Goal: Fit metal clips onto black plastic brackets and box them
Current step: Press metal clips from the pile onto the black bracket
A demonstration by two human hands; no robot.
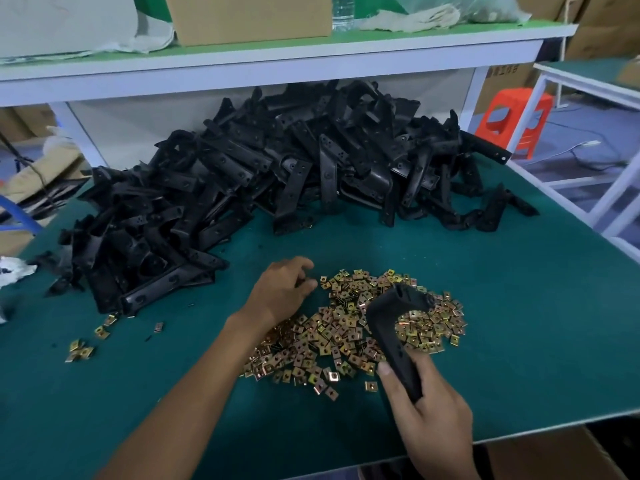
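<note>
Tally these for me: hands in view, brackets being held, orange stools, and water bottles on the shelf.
hands: 2, the left hand and the right hand
held bracket: 1
orange stool: 1
water bottle: 1
total: 5

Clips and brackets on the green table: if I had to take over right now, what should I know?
Right hand grips one black bracket over the clip pile.
Left hand is curled at the pile's far-left edge; whether it pinches a clip is unclear.
The bracket heap lies at the back of the table; a few stray clips lie to the left.
Done: no clip shows on the held bracket, and nothing boxed is in view.
Left: fit clips, then box. Cardboard shows below the table's near edge.
</note>
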